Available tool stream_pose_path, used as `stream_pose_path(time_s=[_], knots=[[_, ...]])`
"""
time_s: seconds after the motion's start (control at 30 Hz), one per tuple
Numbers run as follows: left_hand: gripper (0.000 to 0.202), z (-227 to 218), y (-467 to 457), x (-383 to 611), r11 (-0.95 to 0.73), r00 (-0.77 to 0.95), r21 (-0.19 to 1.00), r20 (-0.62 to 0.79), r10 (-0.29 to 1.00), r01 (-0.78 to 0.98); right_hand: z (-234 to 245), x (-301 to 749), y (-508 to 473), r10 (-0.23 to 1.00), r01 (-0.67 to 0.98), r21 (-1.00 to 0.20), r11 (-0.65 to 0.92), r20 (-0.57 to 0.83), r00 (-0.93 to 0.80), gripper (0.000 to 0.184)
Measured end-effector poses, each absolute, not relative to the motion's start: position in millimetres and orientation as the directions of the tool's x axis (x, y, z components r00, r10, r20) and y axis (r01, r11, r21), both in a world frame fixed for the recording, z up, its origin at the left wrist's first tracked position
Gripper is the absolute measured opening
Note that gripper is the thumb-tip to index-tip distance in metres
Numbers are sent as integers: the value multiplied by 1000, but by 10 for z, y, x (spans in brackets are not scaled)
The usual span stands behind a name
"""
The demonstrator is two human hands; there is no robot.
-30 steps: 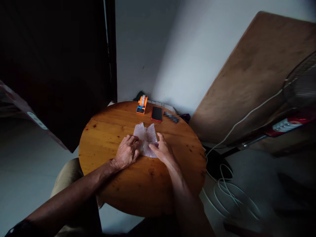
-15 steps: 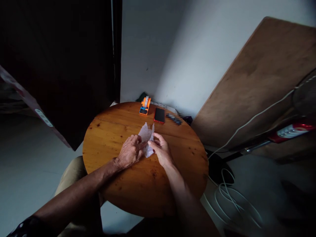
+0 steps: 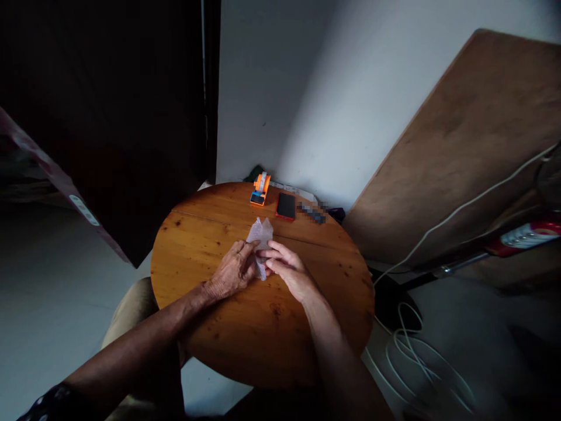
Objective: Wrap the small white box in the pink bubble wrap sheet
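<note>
A small piece of clear bubble wrap (image 3: 264, 231) is folded over between my hands on the round wooden table (image 3: 193, 257). My left hand (image 3: 232, 269) grips its left side, the thumb on top and the fingers curled beneath. From the right, my right hand (image 3: 291, 272) reaches over with its fingers stretched out and a little apart, the tips touching the folded wrap. Part of the wrap is hidden under the fingers, and I cannot tell whether anything lies inside it.
Toward the table's far edge stand an orange tape dispenser (image 3: 262, 188), a phone in a red case (image 3: 286, 206) and a blurred dark object (image 3: 312, 213). Behind them is a wall. A brown board (image 3: 456, 140) leans at right, above a coiled white cable (image 3: 407, 345).
The right flap of the bubble wrap, which stood up, has come over toward the left. My right fingers have straightened across it. The view has shifted slightly.
</note>
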State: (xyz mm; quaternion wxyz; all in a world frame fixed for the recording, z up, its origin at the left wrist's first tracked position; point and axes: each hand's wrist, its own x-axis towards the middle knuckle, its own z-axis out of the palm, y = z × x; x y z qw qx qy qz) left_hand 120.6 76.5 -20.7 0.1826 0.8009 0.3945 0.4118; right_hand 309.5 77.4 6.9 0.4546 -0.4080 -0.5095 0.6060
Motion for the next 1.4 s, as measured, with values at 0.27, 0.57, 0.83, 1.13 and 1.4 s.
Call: stream_pose_path(time_s=[0.27,0.57,0.83,1.13,1.4], knots=[[55,-261,805,1199,-548,275,768,477,834,330,80,3133,758,938,-90,-996,-20,12,-348,66],[53,-174,754,1171,-466,278,848,398,874,252,139,3179,721,913,41,-996,80,57,-404,66],[50,-187,756,1265,-508,237,762,449,862,402,83,3136,733,901,41,-986,161,130,-414,65],[62,-194,756,1237,-514,270,744,437,858,426,60,3087,793,932,32,-963,268,251,-263,60],[57,-202,743,1241,-543,301,690,452,840,479,7,3076,859,947,236,-917,320,307,-90,53]])
